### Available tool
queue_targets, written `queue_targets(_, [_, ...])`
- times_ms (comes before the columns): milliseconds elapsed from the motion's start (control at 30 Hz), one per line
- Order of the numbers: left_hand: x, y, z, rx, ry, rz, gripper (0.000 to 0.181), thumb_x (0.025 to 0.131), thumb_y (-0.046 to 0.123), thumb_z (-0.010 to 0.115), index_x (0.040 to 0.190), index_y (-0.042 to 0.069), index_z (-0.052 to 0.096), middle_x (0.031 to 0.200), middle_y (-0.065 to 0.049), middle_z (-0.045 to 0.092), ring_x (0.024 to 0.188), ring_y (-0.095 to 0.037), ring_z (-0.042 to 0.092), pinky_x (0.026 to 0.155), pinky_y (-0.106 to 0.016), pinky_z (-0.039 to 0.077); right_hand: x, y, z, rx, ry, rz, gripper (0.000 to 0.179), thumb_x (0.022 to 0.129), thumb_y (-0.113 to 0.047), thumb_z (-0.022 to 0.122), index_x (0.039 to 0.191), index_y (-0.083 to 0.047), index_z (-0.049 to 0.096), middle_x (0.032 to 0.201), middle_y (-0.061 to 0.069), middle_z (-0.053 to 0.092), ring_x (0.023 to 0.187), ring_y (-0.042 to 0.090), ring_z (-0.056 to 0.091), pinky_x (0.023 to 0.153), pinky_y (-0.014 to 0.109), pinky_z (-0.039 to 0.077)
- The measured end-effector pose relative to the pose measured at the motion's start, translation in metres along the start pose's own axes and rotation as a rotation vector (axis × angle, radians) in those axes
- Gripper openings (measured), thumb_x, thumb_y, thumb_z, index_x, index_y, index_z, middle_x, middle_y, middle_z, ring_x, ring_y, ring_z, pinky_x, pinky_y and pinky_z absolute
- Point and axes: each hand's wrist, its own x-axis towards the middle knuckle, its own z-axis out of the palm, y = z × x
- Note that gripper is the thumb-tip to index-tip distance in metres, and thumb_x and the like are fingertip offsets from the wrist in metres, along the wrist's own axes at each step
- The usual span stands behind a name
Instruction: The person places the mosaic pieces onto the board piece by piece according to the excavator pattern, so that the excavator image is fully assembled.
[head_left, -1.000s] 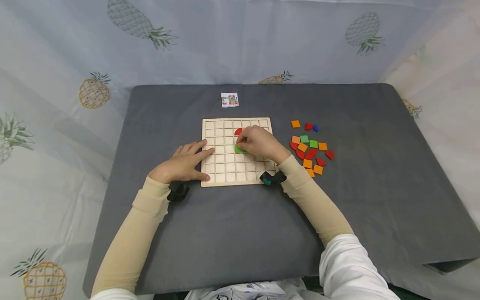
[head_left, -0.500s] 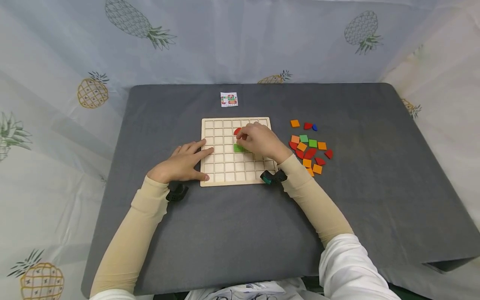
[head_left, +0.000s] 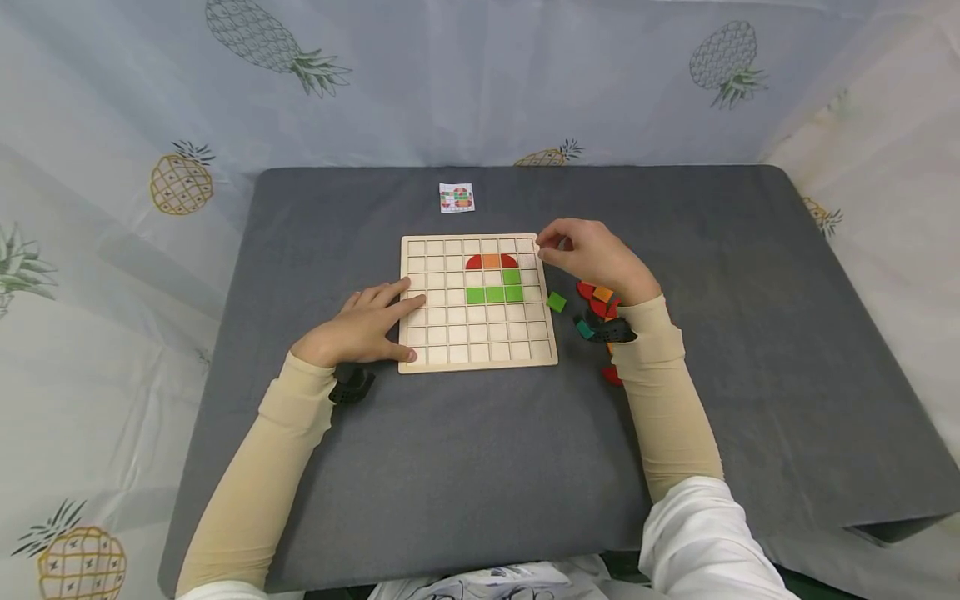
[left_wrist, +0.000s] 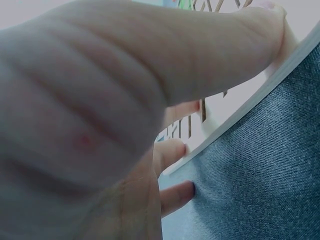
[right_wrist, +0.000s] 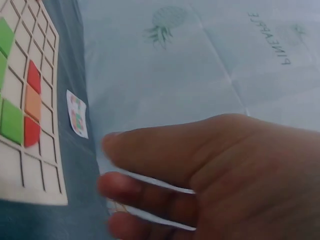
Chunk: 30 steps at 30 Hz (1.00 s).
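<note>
Wood is lying under the left hand (head_left: 351,330), whose spread fingers are seemingly steadying the gridded board (head_left: 478,334). The right hand (head_left: 596,260) is hovering by the far-right corner, thumb and fingertips curving slightly apart, gripping nothing visible. A loose green square (head_left: 557,302) is lying just beside the board; pinching opposite edges should be aiding clean seating.

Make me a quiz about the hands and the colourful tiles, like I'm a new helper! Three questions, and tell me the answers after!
1. Count: how many green square tiles sit on the pale wooden grid board?

2. True or false: the person's left hand touches the right edge of the board.

3. Fill in: between the two red quarter-round tiles on the board sits one ____ square tile.

Key: 1. Four. 2. False; it touches the left edge. 3. Orange.
</note>
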Motion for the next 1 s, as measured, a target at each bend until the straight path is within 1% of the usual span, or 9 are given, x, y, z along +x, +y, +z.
queue_targets(67, [-0.001,0.0,0.0,0.002,0.0,-0.001,0.088,0.091,0.038,0.075,0.162,0.021,0.026,0.172,-0.01,0.006,0.156,-0.042,0.011,0.124,-0.067,0.006,-0.003,0.002,-0.004,-0.023,-0.042,0.037,0.03,0.101,-0.025,0.061,0.126,-0.008,0.067,0.117,0.01,0.067,0.098,0.025,0.059,0.082,0.041,0.051])
queue_targets(200, [-0.003,0.0,-0.002,0.001,0.002,-0.007,0.088,0.091,0.038,0.075,0.162,0.021,0.027,0.172,-0.011,0.006,0.156,-0.042,0.01,0.123,-0.067,0.007,-0.003,0.004,-0.004,-0.063,-0.175,0.103,0.022,0.099,-0.024,0.062,0.114,-0.01,0.071,0.102,0.012,0.068,0.074,0.021,0.056,0.07,0.036,0.047])
queue_targets(300, [-0.004,-0.001,-0.002,0.0,0.004,-0.008,0.088,0.091,0.038,0.075,0.162,0.021,0.026,0.173,-0.01,0.005,0.156,-0.042,0.009,0.123,-0.067,0.007,-0.002,0.004,-0.003,-0.084,-0.244,0.123,0.019,0.098,-0.024,0.062,0.107,-0.01,0.072,0.092,0.013,0.067,0.063,0.017,0.052,0.067,0.033,0.046])
queue_targets(367, [-0.003,-0.001,-0.001,-0.002,0.005,-0.007,0.088,0.091,0.038,0.075,0.162,0.022,0.026,0.173,-0.01,0.005,0.156,-0.042,0.009,0.123,-0.067,0.007,-0.001,0.005,-0.001,-0.097,-0.27,0.127,0.018,0.096,-0.023,0.063,0.103,-0.009,0.072,0.09,0.011,0.067,0.062,0.017,0.053,0.068,0.032,0.046])
queue_targets(467, [-0.003,-0.001,-0.001,-0.002,0.001,-0.011,0.088,0.091,0.039,0.075,0.162,0.022,0.026,0.173,-0.01,0.005,0.156,-0.042,0.009,0.124,-0.066,0.007,0.0,0.006,0.0,-0.112,-0.305,0.151,0.019,0.095,-0.026,0.066,0.1,-0.008,0.071,0.091,0.007,0.066,0.068,0.017,0.053,0.066,0.031,0.045])
queue_targets(667, [-0.001,-0.001,0.0,-0.001,0.003,-0.011,0.089,0.09,0.039,0.075,0.162,0.022,0.026,0.173,-0.01,0.006,0.156,-0.042,0.01,0.124,-0.066,0.007,0.002,0.012,0.003,-0.139,-0.391,0.247,0.027,0.091,-0.036,0.071,0.101,-0.011,0.07,0.076,-0.001,0.054,0.063,0.015,0.047,0.059,0.03,0.043])
queue_targets(733, [-0.001,-0.001,0.0,0.0,0.004,-0.005,0.088,0.091,0.039,0.075,0.162,0.021,0.026,0.173,-0.01,0.006,0.156,-0.042,0.01,0.123,-0.067,0.007,0.004,0.014,0.006,-0.14,-0.413,0.264,0.029,0.09,-0.036,0.072,0.103,-0.01,0.07,0.076,-0.001,0.052,0.062,0.015,0.046,0.057,0.029,0.042])
queue_targets(833, [0.0,-0.001,0.001,0.001,0.002,0.0,0.088,0.091,0.039,0.075,0.162,0.022,0.026,0.173,-0.01,0.006,0.156,-0.042,0.01,0.123,-0.067,0.007,0.006,0.017,0.009,-0.148,-0.418,0.247,0.028,0.09,-0.034,0.073,0.102,-0.009,0.07,0.081,-0.001,0.055,0.066,0.015,0.048,0.058,0.028,0.042])
queue_targets(1000, [0.001,-0.001,0.001,-0.004,0.0,-0.001,0.088,0.091,0.039,0.075,0.162,0.022,0.027,0.173,-0.01,0.006,0.156,-0.042,0.01,0.123,-0.067,0.007,0.01,0.022,0.012,-0.147,-0.373,0.185,0.024,0.092,-0.03,0.071,0.085,-0.009,0.064,0.073,-0.002,0.049,0.065,0.015,0.044,0.06,0.029,0.038])
